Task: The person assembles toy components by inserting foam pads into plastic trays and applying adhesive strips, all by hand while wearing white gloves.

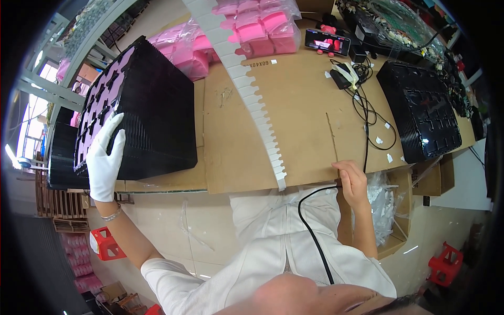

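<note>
My left hand [105, 160], in a white glove, lies with straight fingers and thumb apart against the side and upper rim of a tall stack of black plastic trays [157, 115]. The top tray holds flat pink pieces [97, 113] in its compartments. My right hand [352, 181] is bare at the table's front edge, its fingers curled together. Whatever it may hold is hidden. A black cable [310, 223] passes by this hand and runs down over my front. Between the hands, a long pale strip with a notched edge [252, 100] stretches across the cardboard.
Cardboard [304, 94] covers the table. Bagged pink blocks [257, 31] lie at the back, near a propped phone [327, 42]. Tangled cables [362, 100] and a smaller black tray stack [420, 113] stand right. Below are a box with clear plastic [380, 205] and red stools [446, 263].
</note>
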A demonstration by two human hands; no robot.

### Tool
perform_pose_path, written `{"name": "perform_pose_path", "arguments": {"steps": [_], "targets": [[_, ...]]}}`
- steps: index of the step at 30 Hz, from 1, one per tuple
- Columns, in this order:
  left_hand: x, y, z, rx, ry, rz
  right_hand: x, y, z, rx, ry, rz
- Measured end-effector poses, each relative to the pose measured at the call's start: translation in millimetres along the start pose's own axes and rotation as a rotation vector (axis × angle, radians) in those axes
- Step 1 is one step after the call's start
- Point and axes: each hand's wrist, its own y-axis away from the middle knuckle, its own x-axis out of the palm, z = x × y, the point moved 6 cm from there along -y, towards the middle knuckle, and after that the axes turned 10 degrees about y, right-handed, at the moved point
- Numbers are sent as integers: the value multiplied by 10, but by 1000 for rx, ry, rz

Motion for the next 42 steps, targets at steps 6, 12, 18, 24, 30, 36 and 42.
{"name": "perform_pose_path", "arguments": {"steps": [6,12,18,24,30,36,42], "targets": [[17,172,142,-57,60,-45,-91,-18,13,8,16,-3],[34,68,100,-37,9,-84,-92,-60,40,-35,2,-35],[200,82,-21,-24,-122,-164,-78,9,-19,8,14,-13],[366,-126,-490,319,-884,-234,-104,-43,-67,39,10,-61],[1849,-22,-596,-95,572,-76,-765,340,-749,516,-216,-603],[3597,-118,-1178,-930,1836,525,-1486,1021,-2129,855,-707,-1132],[3739,-135,-2939,-405,1607,1237,-1697,1087,-2577,1021,-943,-1001]]}}
